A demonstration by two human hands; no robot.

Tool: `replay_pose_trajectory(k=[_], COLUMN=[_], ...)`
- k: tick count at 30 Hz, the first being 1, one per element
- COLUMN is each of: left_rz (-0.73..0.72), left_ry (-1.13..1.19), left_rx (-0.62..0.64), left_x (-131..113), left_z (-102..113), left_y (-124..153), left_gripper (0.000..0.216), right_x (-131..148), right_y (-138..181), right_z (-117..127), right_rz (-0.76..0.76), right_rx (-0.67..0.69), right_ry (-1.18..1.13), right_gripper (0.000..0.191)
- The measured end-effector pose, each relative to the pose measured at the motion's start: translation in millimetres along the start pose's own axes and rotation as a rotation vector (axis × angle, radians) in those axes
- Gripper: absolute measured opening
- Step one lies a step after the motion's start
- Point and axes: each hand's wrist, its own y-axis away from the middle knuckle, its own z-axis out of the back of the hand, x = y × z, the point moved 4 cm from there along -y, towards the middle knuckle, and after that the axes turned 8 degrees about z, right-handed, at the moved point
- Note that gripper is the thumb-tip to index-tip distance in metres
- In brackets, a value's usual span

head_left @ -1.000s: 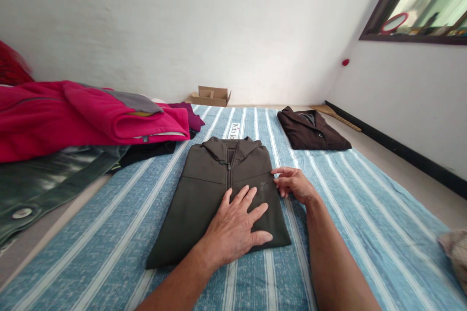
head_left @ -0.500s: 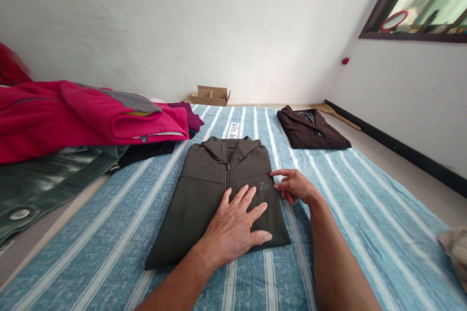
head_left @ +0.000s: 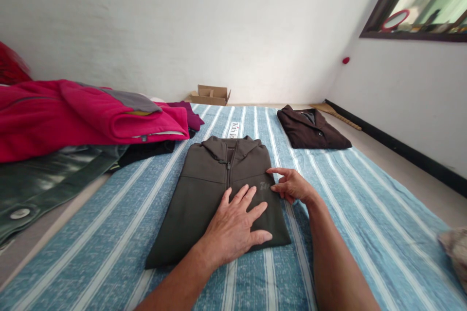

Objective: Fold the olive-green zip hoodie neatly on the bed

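A folded olive zip jacket (head_left: 204, 189) lies on a blue striped sheet (head_left: 346, 194) in front of me. My left hand (head_left: 235, 226) rests flat on its lower right part, fingers spread and holding nothing. My right hand (head_left: 290, 184) is at the jacket's right edge, index finger stretched along the edge, the other fingers curled and touching the cloth by the small logo.
A folded dark brown jacket (head_left: 312, 130) lies farther back on the right. To the left is a pile of pink (head_left: 83, 114), dark green (head_left: 44, 180) and purple clothes. A cardboard box (head_left: 211, 95) sits against the far wall. The bare floor runs along the right wall.
My right hand has slid a little to the left and farther along the jacket's right edge. My left hand has stayed flat in place.
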Motion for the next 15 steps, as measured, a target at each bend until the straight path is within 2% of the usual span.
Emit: replay_pose_trajectory(k=[15], left_rz=[0.003], left_ry=[-0.003], left_rx=[-0.006], left_x=[1.2], left_z=[-0.9], left_y=[1.3], left_gripper=[0.062], right_x=[1.3], right_y=[0.9], right_z=[0.3], right_rz=[-0.032], right_rx=[0.018], right_ry=[-0.002], right_gripper=[0.07])
